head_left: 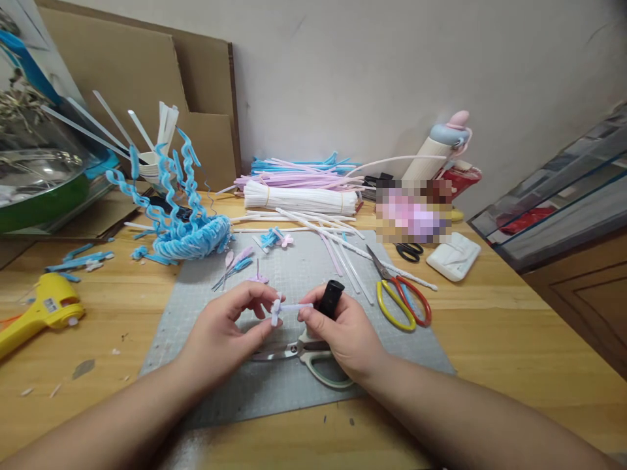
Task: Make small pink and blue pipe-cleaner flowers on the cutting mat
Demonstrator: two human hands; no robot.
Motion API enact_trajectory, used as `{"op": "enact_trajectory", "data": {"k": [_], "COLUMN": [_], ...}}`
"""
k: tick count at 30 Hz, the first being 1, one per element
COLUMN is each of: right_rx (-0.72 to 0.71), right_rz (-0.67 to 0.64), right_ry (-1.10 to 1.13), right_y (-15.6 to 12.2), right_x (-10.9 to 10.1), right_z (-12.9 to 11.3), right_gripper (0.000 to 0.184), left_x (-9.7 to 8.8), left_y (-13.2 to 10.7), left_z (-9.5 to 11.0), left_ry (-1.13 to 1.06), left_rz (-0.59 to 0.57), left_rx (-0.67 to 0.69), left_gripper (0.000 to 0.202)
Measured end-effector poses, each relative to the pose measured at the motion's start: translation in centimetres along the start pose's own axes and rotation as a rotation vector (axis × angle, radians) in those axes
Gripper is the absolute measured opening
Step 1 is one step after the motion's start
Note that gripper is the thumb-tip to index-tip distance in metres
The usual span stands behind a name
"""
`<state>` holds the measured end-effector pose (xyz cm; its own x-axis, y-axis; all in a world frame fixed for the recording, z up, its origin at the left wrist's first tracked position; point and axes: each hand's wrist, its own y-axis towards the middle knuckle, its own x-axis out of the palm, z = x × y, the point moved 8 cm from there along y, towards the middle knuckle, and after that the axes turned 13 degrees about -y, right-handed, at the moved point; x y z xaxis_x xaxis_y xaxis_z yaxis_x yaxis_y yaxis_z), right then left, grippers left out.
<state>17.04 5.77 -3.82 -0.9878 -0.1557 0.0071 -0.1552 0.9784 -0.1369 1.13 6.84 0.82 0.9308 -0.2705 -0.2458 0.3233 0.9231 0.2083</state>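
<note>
Over the grey cutting mat, a short pale lilac pipe cleaner is stretched between my two hands. My left hand pinches its folded, knotted end between thumb and fingers. My right hand pinches the straight tail with thumb and forefinger. A black, tube-shaped thing sticks up from the right hand; its lower part is hidden. Below the hands lie scissors with pale grey-green handles, partly covered by the right hand. Small lilac and blue petal-like pieces rest just beyond my left hand.
Scissors with yellow and red handles lie to the right, near a white box. A blue pipe-cleaner basket and yellow glue gun are left. Pipe-cleaner bundles lie by the wall, with a bottle.
</note>
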Motion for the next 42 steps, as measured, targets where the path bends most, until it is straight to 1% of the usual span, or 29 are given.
{"op": "enact_trajectory", "data": {"k": [3,8,9,11,13,16,18,20,22,24,26,28,30,34,38,40,42], "right_rx": [0.046,0.103,0.105,0.098,0.086,0.071,0.062,0.058,0.07,0.087,0.088,0.074,0.061,0.039,0.019,0.011,-0.006], "right_rz": [-0.057,-0.094,-0.098,-0.093,-0.068,-0.024,-0.015,-0.017,-0.016,-0.016,-0.024,-0.036,-0.046,-0.044,-0.06,-0.067,-0.048], "right_ry": [0.067,0.117,0.133,0.16,0.169,0.176,0.196,0.24,0.29,0.326,0.34,0.339,0.317,0.255,0.217,0.211,0.233], "right_y": [0.3,0.6,0.6,0.7,0.7,0.7,0.7,0.7,0.8,0.9,0.9,0.9,0.8,0.7,0.6,0.5,0.4], "right_x": [0.6,1.0,1.0,0.9,0.7,0.3,0.3,0.3,0.3,0.3,0.3,0.4,0.5,0.5,0.5,0.5,0.4], "right_z": [0.5,0.7,0.6,0.5,0.5,0.5,0.5,0.4,0.5,0.5,0.5,0.4,0.4,0.4,0.4,0.4,0.2], "right_gripper": [0.027,0.029,0.029,0.028,0.027,0.026,0.025,0.024,0.023,0.024,0.025,0.025,0.024,0.026,0.025,0.024,0.026], "left_x": [0.0,0.4,0.4,0.3,0.1,-0.1,-0.1,0.0,0.5,1.4,2.4,3.3,3.8,4.1,3.9,3.7,3.4], "left_y": [-0.2,-0.5,-0.6,-0.6,-0.6,-0.3,-0.1,0.1,0.1,-0.2,-0.7,-1.1,-1.4,-1.5,-1.6,-1.5,-1.4], "left_z": [0.5,2.2,2.4,2.3,1.8,0.9,0.2,-0.8,-1.8,-2.6,-2.9,-2.8,-2.6,-2.5,-3.1,-3.3,-3.4], "left_ry": [0.094,0.253,0.261,0.254,0.21,0.08,-0.065,-0.269,-0.497,-0.706,-0.884,-1.008,-1.068,-1.076,-1.024,-1.0,-0.965], "left_rz": [-0.006,-0.044,-0.049,-0.039,-0.013,0.02,0.037,0.051,0.054,0.026,-0.027,-0.079,-0.115,-0.159,-0.14,-0.129,-0.118], "left_rx": [0.098,0.303,0.321,0.311,0.253,0.129,0.026,-0.114,-0.282,-0.45,-0.598,-0.7,-0.746,-0.761,-0.785,-0.771,-0.742], "left_gripper": [0.018,0.026,0.026,0.026,0.026,0.022,0.022,0.026,0.029,0.028,0.024,0.022,0.02,0.02,0.022,0.022,0.022]}}
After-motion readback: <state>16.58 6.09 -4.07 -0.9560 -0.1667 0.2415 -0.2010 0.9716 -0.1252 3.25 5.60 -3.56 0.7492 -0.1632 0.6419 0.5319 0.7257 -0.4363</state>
